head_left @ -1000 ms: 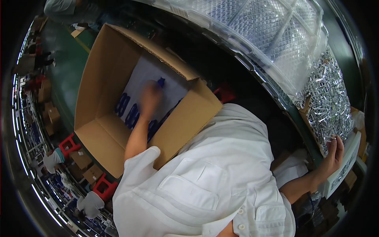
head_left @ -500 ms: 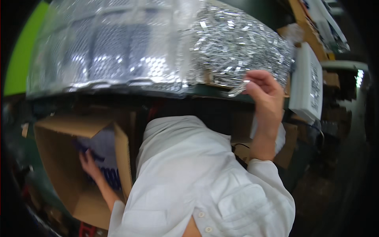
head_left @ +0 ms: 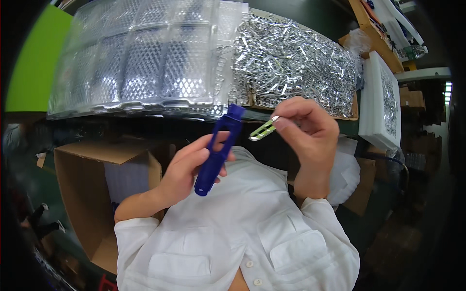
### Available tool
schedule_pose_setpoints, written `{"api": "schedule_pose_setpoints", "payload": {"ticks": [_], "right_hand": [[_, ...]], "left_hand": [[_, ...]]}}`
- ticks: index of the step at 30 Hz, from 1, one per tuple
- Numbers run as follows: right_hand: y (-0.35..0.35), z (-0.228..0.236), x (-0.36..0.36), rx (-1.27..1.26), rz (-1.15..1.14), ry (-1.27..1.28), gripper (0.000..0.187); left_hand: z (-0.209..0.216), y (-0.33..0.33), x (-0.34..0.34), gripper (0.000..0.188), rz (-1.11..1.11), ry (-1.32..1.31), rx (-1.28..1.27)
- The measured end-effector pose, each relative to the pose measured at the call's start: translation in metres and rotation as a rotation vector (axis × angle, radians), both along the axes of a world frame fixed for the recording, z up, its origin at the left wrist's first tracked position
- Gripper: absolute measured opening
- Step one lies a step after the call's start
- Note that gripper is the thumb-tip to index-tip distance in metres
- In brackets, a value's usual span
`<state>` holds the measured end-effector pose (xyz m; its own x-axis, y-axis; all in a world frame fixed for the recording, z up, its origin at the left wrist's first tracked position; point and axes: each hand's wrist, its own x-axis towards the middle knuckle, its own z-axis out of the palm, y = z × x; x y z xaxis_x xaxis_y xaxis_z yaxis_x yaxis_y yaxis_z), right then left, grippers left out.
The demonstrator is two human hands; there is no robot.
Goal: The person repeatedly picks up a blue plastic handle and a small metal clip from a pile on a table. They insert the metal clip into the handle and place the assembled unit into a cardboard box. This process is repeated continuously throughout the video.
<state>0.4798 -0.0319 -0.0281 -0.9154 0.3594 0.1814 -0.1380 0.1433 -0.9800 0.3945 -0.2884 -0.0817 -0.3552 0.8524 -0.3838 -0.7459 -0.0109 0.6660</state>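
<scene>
My left hand (head_left: 184, 169) is closed around a long dark blue plastic piece (head_left: 209, 170), which has a slot through its upper half and tilts with its upper end to the right. My right hand (head_left: 313, 131) pinches a small shiny metal strip (head_left: 263, 130) with cut-out openings between thumb and fingers. The strip's free end points at the blue piece; a small gap separates them. Beyond my right hand lies a heap of similar shiny metal pieces (head_left: 296, 63) in a shallow cardboard box.
Stacked clear plastic trays (head_left: 141, 68) with compartments cover the table at the left. An open cardboard box (head_left: 80, 194) with purple-blue and whitish contents stands below them. At the right is a white foam tray (head_left: 376, 106) holding more metal pieces. A bright green panel (head_left: 36, 63) borders the far left.
My left hand has come up out of the cardboard box, bringing the blue plastic piece before my chest. My right hand has moved slightly left and lower, still pinching the metal strip.
</scene>
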Motion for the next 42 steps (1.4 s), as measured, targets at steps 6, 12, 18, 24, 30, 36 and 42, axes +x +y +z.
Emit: {"api": "schedule_pose_setpoints", "payload": {"ticks": [6,12,18,24,30,36,42], "right_hand": [[-0.009,-0.007,0.002,0.432,0.005,-0.005,0.016],[-0.01,-0.021,0.005,0.482,0.024,-0.06,0.014],[-0.013,-0.027,0.001,0.586,0.021,-0.064,0.014],[-0.019,-0.033,-0.004,0.805,0.02,-0.046,0.016],[-0.021,-0.036,0.003,0.861,-0.026,-0.092,0.021],[-0.028,-0.041,0.001,0.469,-0.229,-0.25,0.032],[-0.01,-0.07,0.007,-0.006,0.038,-0.395,0.022]], "left_hand": [[-0.005,0.033,0.008,0.067,-0.122,0.051,0.023],[-0.007,0.04,0.011,0.064,-0.12,0.147,-0.065],[-0.01,0.042,0.013,0.059,-0.081,0.274,-0.107],[-0.016,0.044,0.014,0.054,-0.073,0.444,-0.145],[-0.031,0.05,0.017,0.035,0.022,0.685,-0.174],[-0.038,0.06,0.018,0.018,0.145,0.878,-0.256],[-0.045,0.061,0.019,0.013,0.141,0.98,-0.362]]}}
